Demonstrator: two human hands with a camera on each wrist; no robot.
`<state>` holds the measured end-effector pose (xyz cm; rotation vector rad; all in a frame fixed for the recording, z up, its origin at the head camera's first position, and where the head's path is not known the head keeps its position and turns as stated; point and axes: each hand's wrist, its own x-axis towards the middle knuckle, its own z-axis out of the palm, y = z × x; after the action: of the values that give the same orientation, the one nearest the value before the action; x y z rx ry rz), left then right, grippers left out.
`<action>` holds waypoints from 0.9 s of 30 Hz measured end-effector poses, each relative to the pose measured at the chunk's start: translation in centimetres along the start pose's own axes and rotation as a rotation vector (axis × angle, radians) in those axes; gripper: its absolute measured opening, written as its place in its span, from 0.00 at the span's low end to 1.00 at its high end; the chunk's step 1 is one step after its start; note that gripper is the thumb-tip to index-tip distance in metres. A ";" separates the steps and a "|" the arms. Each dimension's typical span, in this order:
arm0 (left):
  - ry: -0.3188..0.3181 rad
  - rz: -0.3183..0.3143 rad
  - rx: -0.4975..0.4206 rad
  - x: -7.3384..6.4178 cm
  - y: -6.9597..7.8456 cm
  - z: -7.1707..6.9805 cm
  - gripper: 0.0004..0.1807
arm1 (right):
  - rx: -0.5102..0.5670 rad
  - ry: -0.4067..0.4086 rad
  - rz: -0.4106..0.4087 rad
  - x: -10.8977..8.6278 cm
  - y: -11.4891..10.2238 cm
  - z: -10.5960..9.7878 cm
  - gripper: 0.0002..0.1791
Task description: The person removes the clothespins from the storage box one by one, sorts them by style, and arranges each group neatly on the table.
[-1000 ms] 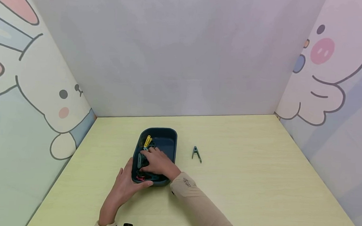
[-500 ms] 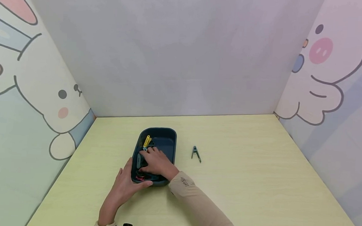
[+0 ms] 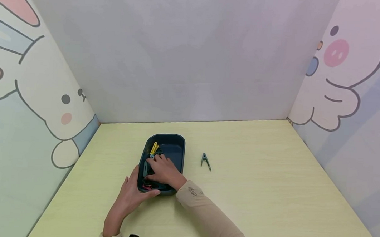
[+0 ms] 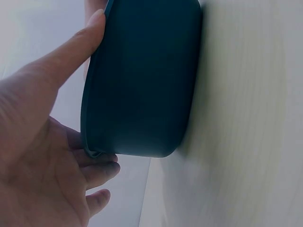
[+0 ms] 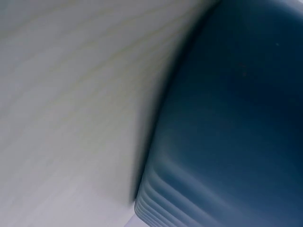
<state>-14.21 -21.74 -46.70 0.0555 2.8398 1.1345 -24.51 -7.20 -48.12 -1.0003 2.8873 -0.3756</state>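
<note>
Because the left hand (image 3: 131, 194) clasps the near-left corner of the dark blue container (image 3: 176, 151), thumb along the near side and fingers against the left, it probably steadies the container against the right hand's pushes. Its grip spans two walls, which likely checks sliding in two directions. The right hand (image 3: 165, 171) reaches over the container's right rim, palm down, fingers bent among small things; whether it grasps any of them I cannot tell, since the hand hides what lies below it, and the right wrist view shows only outer wall and desk (image 3: 271, 173). Just beyond its fingertips lie yellow pieces (image 3: 154, 149); at the tips, a grey-blue piece (image 3: 145, 168) lies lengthwise by the left wall; nearer the person than its thumb is a red piece (image 3: 147, 186). These things crowd the side nearest the left hand, perhaps why the right arm stretches across. To the right of the right hand, outside the container, a clip (image 3: 204, 156) rests on the desk, legs toward the person, apart from both hands.
</note>
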 end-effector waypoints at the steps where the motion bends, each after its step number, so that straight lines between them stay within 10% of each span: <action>1: 0.000 0.001 0.000 0.0 0.0 0.0 0.66 | -0.001 0.001 0.000 0.0 0.0 0.0 0.38; 27: 0.012 0.017 0.001 0.1 0.0 0.0 0.66 | -0.021 0.036 0.023 0.3 -0.4 0.4 0.37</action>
<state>-14.26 -21.77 -46.73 0.0729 2.8562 1.1403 -24.44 -7.76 -48.35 -0.9723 2.9377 -0.3661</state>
